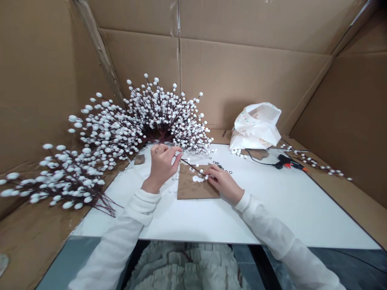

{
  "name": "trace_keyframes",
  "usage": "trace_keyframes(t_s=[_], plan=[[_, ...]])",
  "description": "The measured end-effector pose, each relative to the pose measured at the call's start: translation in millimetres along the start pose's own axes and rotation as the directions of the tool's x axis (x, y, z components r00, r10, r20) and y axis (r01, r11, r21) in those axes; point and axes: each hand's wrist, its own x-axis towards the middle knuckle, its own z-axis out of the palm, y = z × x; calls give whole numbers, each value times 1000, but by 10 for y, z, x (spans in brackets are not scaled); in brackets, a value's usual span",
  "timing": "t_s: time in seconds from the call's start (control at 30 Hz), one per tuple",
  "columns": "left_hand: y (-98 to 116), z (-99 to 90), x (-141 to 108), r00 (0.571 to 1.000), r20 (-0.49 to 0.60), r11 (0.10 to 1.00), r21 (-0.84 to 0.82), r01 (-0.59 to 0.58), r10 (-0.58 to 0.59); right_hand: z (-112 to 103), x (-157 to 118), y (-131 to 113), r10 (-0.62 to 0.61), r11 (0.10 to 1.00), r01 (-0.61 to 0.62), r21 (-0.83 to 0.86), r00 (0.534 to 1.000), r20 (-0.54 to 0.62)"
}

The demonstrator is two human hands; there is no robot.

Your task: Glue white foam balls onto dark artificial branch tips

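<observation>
Ruffled white fabric [181, 270] fills 6 o'clock, below the table [281, 213] edge. White-beaded branch sprays [145, 121] fan across 9 to 11 o'clock. Operation in hand: the left hand [161, 165] pinches one end of a thin dark stem [192, 167], and the right hand [219, 181] pinches its beaded end. The stem is held above a brown cardboard square [196, 187], with small black rings [219, 166] just beyond. A white plastic bag [255, 127] sits at 1 o'clock. A hot glue gun [287, 162] and a loose beaded sprig [314, 163] lie at 2 o'clock.
</observation>
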Motion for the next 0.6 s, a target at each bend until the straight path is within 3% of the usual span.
trace_keyframes(t_s=[0.3,0.47,0.6], plan=[[-57,-18,-6,989,124,997,-5,81,-80,-52,2,-21,-2,997,5,80,999,-43],[-127,-40,11,983,83,987,1,162,-161,-98,21,25,17,976,19,215,986,-167],[-140,-48,26,971,62,972,-23,234,-232,-96,40,122,131,970,-79,231,967,-219]])
